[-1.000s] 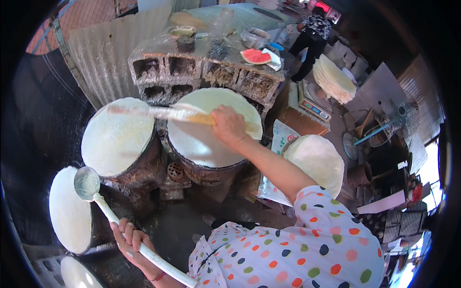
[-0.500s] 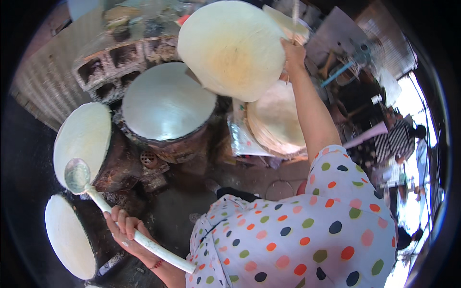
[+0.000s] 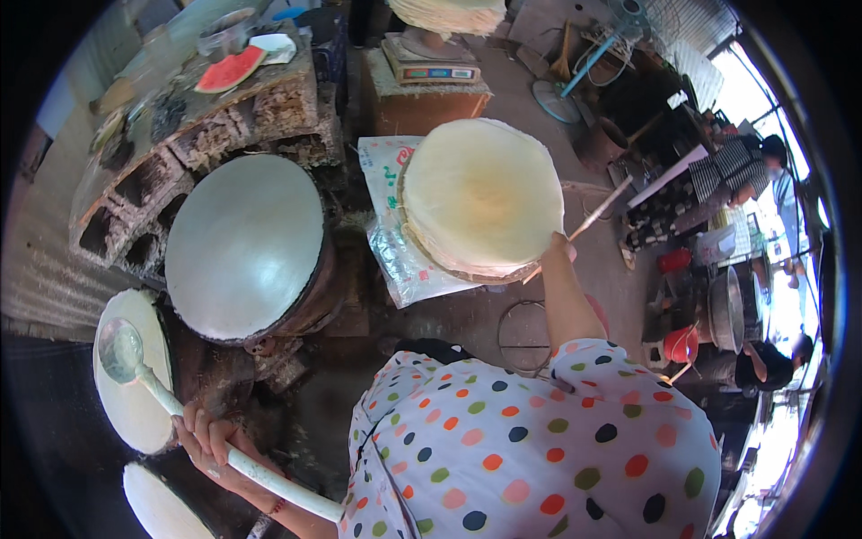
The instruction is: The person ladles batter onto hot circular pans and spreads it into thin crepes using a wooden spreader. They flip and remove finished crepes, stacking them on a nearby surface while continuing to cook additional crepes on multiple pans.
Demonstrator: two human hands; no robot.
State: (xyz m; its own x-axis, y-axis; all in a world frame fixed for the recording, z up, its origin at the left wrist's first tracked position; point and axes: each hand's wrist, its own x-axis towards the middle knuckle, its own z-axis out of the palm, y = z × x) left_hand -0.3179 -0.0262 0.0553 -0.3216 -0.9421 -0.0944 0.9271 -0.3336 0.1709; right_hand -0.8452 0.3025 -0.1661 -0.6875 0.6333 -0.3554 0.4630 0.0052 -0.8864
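My left hand (image 3: 214,440) is wrapped round the long pale handle of a ladle (image 3: 121,350). The bowl, coated with whitish batter, hangs in front of a white round sheet on a griddle (image 3: 148,409) at the left. Out to the right, my right hand (image 3: 560,251) is closed on a thin wooden stick (image 3: 600,214) at the edge of a stack of round flatbreads. A pale flatbread (image 3: 485,193), browned in the middle, lies on top of that stack. Between my hands stands a drum-shaped stove with a wide round griddle (image 3: 247,247), its surface whitish and shiny.
Another white-topped griddle (image 3: 163,503) is at the lower left. Concrete blocks (image 3: 206,135) edge a ledge holding a watermelon slice (image 3: 231,70). Beyond the stack, a scale (image 3: 431,61) carries more flatbreads. A blue fan (image 3: 593,63) and people (image 3: 732,171) are farther right.
My right hand has come down and toward me, bringing the raised flatbread onto the stack. My left hand still grips the ladle, and the view has shifted.
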